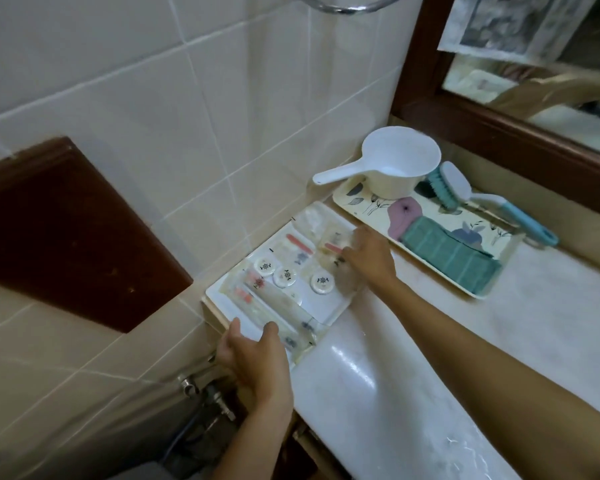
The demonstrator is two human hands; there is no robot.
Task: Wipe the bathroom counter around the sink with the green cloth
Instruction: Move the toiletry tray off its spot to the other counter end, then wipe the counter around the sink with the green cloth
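green cloth [452, 259] lies folded on the flowered tray [361, 206], right of centre, long side slanting down to the right. right hand [369, 259] is nearer, just left of it, gripping the white tray [329, 308]. left hand [257, 358] grips that tray's near end.

Readable text: we find none anywhere in view.
Round white lids [286, 277], between our two hands: we see a dark emblem on each, too blurred to read.
Sachets [329, 249], just under our right hand [369, 256]: we make out red and dark marks only, no letters.
Floral tray [361, 206], beyond our right hand: we see flower pictures, no wording.
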